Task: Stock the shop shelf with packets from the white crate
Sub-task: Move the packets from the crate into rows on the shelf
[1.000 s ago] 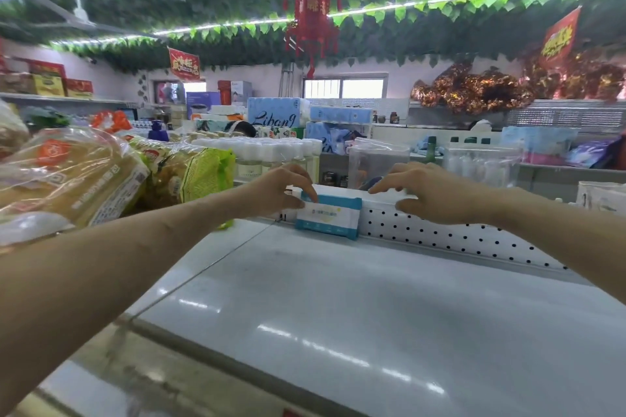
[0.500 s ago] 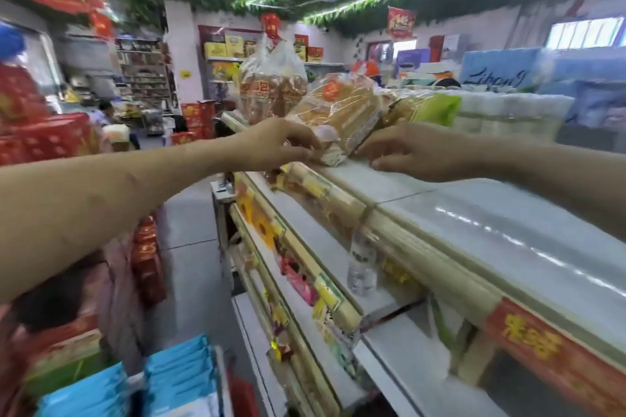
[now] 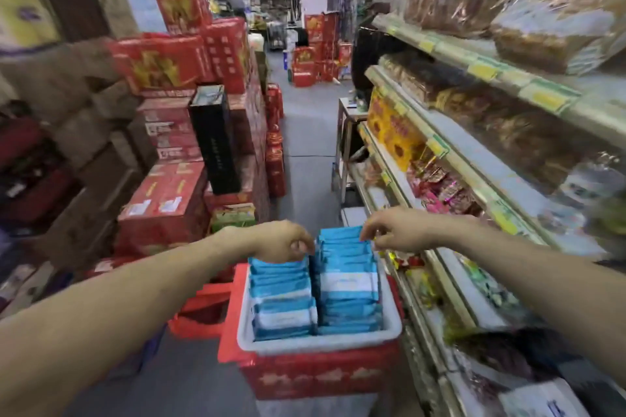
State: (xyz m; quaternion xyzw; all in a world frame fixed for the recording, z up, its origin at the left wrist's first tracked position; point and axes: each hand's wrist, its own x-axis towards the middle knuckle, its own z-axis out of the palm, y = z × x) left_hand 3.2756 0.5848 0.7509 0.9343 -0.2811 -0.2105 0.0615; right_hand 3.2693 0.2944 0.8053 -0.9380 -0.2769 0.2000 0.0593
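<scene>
Left grip (image 3: 284, 242) and right grip (image 3: 396, 232), fingers curled at far ends of two rows of blue packets (image 3: 349, 284), actual hold cannot be told, packets upright in white crate (image 3: 315, 344), atop red crate (image 3: 305, 374), beside shop shelf (image 3: 437, 147), white-band label print too blurred to read

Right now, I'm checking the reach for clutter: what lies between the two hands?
The head view shows the far ends of the blue packets standing in the white crate, between the left hand and the right hand. Nothing else sits there.
</scene>
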